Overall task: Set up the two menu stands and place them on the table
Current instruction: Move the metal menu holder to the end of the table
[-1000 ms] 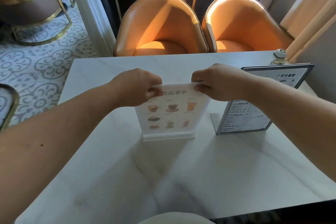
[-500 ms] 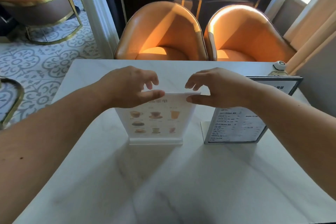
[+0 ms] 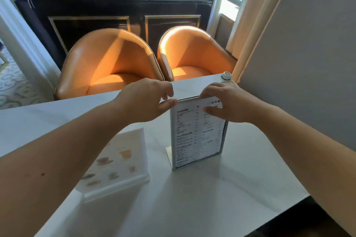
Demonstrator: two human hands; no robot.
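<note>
Two menu stands rest upright on the white marble table [image 3: 212, 208]. The clear acrylic stand with drink pictures [image 3: 119, 161] is at the left, partly behind my left forearm, with no hand on it. The metal-framed stand with printed text [image 3: 196, 134] is to its right. My left hand [image 3: 148, 100] pinches its top left corner between thumb and fingers. My right hand [image 3: 225, 102] grips its top right corner, thumb on the front face.
Two orange tub chairs [image 3: 107, 63] [image 3: 192, 54] sit behind the table's far edge. A small white call button [image 3: 226, 75] lies at the far right corner. A grey wall [image 3: 308, 63] and curtain flank the right side. The near right table corner is close.
Both hands let go of the drink-picture stand and moved right onto the top corners of the metal-framed stand. The view has shifted right and upward.
</note>
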